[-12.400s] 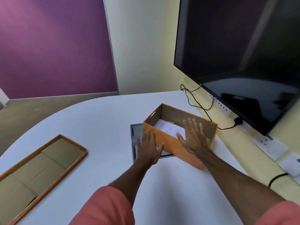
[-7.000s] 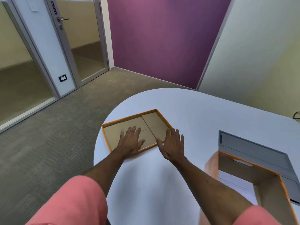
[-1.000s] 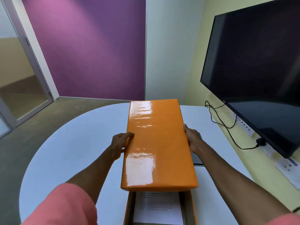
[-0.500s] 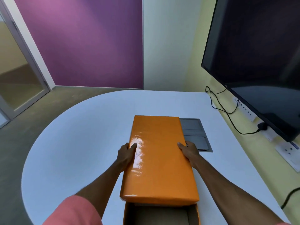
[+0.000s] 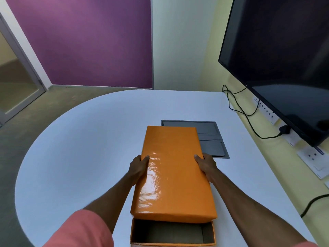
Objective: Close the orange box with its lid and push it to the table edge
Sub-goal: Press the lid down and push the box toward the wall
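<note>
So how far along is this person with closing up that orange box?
Done: the orange lid is off the table and over the orange box. In hand: left hand and right hand grip its long sides, but the box's near end is still open, so the lid isn't seated. Left: align and press it down, then push the box to the white table edge.

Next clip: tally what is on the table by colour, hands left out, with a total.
Orange: 2, the lid, held at its sides by the left hand and right hand, and the open box below it
Grey: 1, the flat panel behind the lid
Total: 3
</note>
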A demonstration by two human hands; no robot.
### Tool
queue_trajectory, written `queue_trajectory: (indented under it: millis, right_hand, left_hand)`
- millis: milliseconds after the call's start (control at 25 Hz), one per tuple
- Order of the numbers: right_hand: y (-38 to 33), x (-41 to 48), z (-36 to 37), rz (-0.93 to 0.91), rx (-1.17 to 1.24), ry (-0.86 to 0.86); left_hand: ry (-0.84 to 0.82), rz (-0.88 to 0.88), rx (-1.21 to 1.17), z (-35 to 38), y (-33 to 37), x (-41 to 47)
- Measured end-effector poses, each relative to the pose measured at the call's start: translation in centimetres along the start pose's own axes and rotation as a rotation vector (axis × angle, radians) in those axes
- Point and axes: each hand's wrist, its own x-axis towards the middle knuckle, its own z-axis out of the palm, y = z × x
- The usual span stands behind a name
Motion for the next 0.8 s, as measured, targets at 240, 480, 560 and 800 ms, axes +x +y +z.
queue_trajectory:
  millis: [240, 480, 560, 800]
  right_hand:
    - [0.7, -0.1, 0.4, 0.038, -0.062, -0.027]
    - [2.0, -1.4, 0.0, 0.038, -0.096, -0.040]
    - [2.4, -1.8, -0.1, 0.031, -0.096, -0.054]
    - [2.9, -3.1, -0.2, 0.020, -0.120, -0.055]
  left_hand:
    - [0.021, -0.031, 0.003, 0.1, -1.2, 0.1]
    - [0.046, -0.009, 0.022, 0.9, -2.4, -2.0]
    - [0.061, 0.000, 0.021, 1.1, -2.6, -2.7]
    - [0.101, 0.032, 0.059, 1.3, -3.2, -4.4]
